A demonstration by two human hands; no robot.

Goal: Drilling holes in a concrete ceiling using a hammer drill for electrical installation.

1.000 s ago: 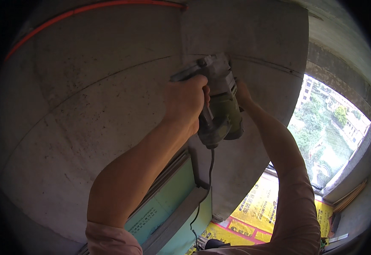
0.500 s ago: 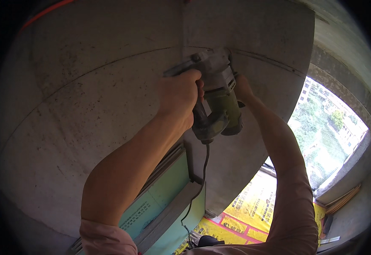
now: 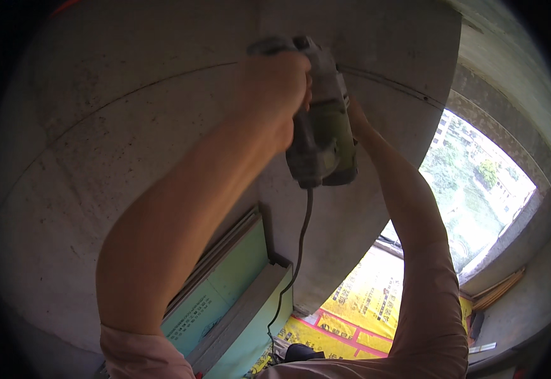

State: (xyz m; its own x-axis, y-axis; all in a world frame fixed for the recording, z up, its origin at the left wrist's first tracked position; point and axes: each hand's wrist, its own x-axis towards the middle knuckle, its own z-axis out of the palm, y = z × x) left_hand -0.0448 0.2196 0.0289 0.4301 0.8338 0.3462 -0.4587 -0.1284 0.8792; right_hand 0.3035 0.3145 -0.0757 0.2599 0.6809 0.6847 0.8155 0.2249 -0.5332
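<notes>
A corded power tool (image 3: pixel 331 129) with an olive-green motor housing and a grey head is held up against the bare concrete wall (image 3: pixel 130 145). My left hand (image 3: pixel 278 82) is wrapped round its dark rear handle, the thumb side toward the tool's head. On the tool's far right side rests my right hand (image 3: pixel 359 120), its fingers mostly hidden behind the housing. A thin dark line (image 3: pixel 155 83) runs across the wall at the height of the tool's head. Where the tool meets the wall is blurred and covered.
A black power cord (image 3: pixel 300 246) hangs from the tool to the floor. Green boards (image 3: pixel 231 265) lean on the wall below my left arm. At the right is a bright window opening (image 3: pixel 477 183). Yellow printed sheeting (image 3: pixel 367 290) covers the floor, and wooden strips (image 3: pixel 499 290) lie near the window.
The tool and both hands have moved up the wall, and the tool stands a little more upright. My left arm has risen with it. The view has shifted slightly.
</notes>
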